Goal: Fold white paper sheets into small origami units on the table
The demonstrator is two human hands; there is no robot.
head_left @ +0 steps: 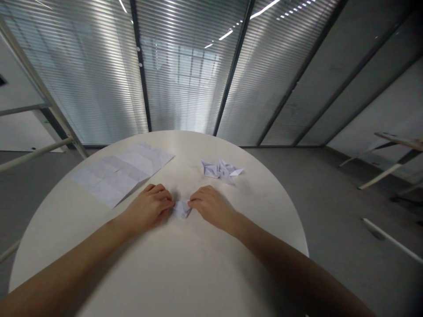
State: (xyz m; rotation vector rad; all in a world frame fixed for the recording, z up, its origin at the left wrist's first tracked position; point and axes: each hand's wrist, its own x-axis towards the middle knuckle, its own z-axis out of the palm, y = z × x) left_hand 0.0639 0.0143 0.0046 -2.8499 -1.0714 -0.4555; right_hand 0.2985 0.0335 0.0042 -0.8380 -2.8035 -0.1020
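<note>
Between my two hands is a small piece of folded white paper (182,209), with several creased layers showing at its lower edge. My left hand (154,204) pinches its left end, thumb and fingers closed. At the right end, the fingertips of my right hand (209,204) are closed on the paper too. Both hands rest low over the white round table (185,273). Parts of the folded paper are hidden under the fingers.
Beyond my right hand lies a folded paper figure (220,170) with pointed ends. A large creased sheet of paper (122,171) lies unfolded at the left. Metal frame bars (39,154) stand left of the table, and a desk (399,141) stands off to the right.
</note>
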